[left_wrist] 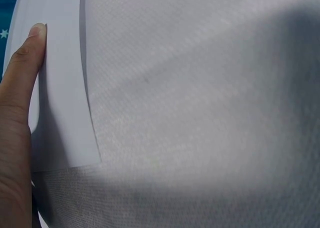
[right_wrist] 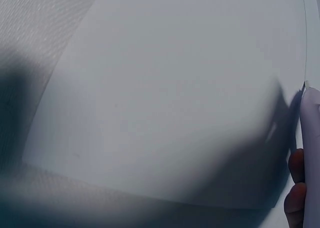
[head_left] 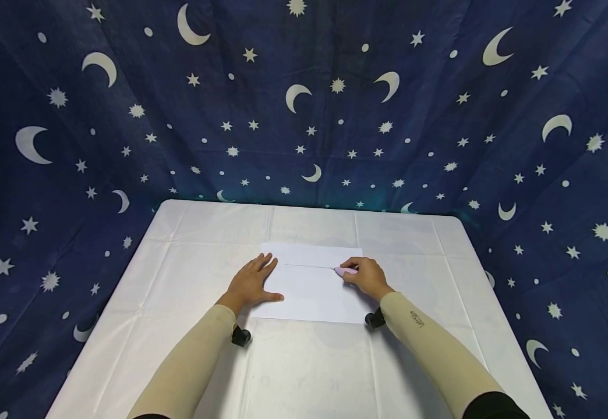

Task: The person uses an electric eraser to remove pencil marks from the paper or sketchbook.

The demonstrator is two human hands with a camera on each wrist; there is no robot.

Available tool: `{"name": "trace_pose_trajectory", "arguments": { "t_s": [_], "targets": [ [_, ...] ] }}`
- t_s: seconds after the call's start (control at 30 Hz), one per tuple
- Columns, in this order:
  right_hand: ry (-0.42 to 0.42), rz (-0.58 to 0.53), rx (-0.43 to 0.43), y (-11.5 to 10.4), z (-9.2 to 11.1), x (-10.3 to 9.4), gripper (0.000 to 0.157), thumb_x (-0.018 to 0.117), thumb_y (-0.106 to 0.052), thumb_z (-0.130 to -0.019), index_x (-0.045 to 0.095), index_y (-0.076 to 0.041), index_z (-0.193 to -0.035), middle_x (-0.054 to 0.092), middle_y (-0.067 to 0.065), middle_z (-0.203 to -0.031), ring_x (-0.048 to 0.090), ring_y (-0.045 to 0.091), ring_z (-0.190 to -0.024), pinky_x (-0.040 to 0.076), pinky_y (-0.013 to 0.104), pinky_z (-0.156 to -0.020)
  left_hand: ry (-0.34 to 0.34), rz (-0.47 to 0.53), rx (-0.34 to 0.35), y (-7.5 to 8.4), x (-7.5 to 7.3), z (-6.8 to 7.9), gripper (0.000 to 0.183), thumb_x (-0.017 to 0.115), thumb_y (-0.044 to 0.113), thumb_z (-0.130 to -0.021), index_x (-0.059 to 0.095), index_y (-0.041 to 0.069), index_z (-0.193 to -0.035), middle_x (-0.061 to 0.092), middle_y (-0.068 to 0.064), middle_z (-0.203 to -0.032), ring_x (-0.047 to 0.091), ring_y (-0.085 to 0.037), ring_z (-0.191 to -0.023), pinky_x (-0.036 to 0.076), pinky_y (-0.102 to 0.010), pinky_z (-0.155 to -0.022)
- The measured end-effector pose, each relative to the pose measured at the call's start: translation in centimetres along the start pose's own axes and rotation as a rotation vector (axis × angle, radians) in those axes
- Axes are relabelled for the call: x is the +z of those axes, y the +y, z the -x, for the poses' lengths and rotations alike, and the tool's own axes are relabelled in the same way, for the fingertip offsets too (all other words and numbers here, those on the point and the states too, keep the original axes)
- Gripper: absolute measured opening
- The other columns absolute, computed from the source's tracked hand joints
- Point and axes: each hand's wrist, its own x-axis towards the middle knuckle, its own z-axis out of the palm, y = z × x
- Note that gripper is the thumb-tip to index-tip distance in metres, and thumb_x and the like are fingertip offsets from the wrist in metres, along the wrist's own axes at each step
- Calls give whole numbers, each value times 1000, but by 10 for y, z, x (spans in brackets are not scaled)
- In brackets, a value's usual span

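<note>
A white sheet of paper (head_left: 304, 299) lies on the white-covered table. Spread out at its left side, my left hand (head_left: 252, 283) rests on the sheet, with the thumb (left_wrist: 34, 45) on the paper in the left wrist view. My right hand (head_left: 369, 277) grips a lavender utility knife (head_left: 347, 271) near the sheet's right side. The knife's short blade tip (right_wrist: 306, 84) meets the paper at the end of a thin straight line (head_left: 306, 266). From there the line runs left across the upper part of the sheet. Most of the right hand is out of the right wrist view.
A white cloth with fold creases covers the table (head_left: 309, 372). Dark blue curtains (head_left: 262, 169) with moons and stars hang behind and at both sides. A small black wrist camera (head_left: 241, 336) sits under the left wrist, another (head_left: 374, 318) under the right.
</note>
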Motion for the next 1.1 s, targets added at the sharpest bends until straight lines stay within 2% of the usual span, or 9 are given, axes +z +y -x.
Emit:
{"name": "trace_pose_trajectory", "arguments": {
  "t_s": [0.3, 0.67, 1.1],
  "targets": [
    [-3, -17, -29, -3, -2, 5, 21, 75, -18, -82, 77, -17, -103, 74, 4, -104, 63, 20, -91, 50, 39, -85, -9, 3, -2, 0, 0, 0, 111, 64, 78, -72, 23, 21, -158, 16, -2, -165, 11, -25, -153, 15, -44, -124],
    [1, 4, -15, 1, -1, 2, 21, 76, -17, -82, 77, -16, -103, 73, 4, -106, 62, 21, -93, 50, 43, -88, -4, -6, 14, -2, 2, -1, 111, 62, 79, -72, 22, 21, -158, 16, -2, -165, 11, -26, -153, 16, -44, -124],
    [3, -18, -31, -4, -3, 7, 21, 76, -18, -82, 77, -17, -103, 74, 3, -104, 63, 20, -92, 50, 40, -87, -6, 9, 12, -2, 0, 0, 111, 65, 78, -72, 22, 21, -158, 16, -3, -165, 12, -26, -153, 16, -45, -123]
  ]
}}
